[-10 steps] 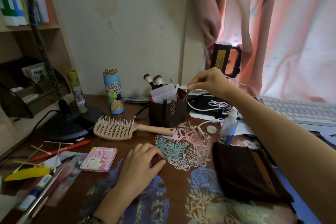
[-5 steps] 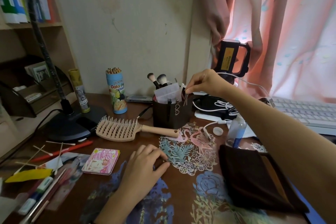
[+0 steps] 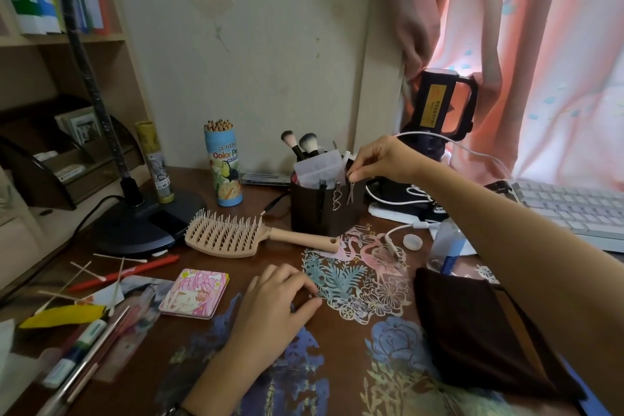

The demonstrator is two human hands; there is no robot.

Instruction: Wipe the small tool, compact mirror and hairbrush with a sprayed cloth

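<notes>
My right hand [image 3: 381, 160] reaches to the rim of the dark brown organiser cup [image 3: 324, 213] and pinches the top of a small metal tool [image 3: 351, 192] that hangs against the cup's front. My left hand [image 3: 277, 307] rests palm down on the desk, fingers curled, holding nothing. A beige hairbrush [image 3: 236, 236] lies bristles up left of the cup. The pink compact mirror [image 3: 194, 292] lies flat, left of my left hand. A dark brown cloth [image 3: 472, 324] lies under my right forearm. The small clear spray bottle [image 3: 445, 246] stands beside it.
A desk lamp base [image 3: 141, 230] and a coloured pencil tube [image 3: 223, 169] stand at the back left. Cotton swabs [image 3: 101, 270], pens and a yellow slip litter the left edge. A white keyboard [image 3: 574, 209], cables and a black lantern [image 3: 442, 108] fill the back right.
My right hand has lowered a little and now pinches the small tool against the cup's rim. The view has shifted slightly. My left hand stays where it was.
</notes>
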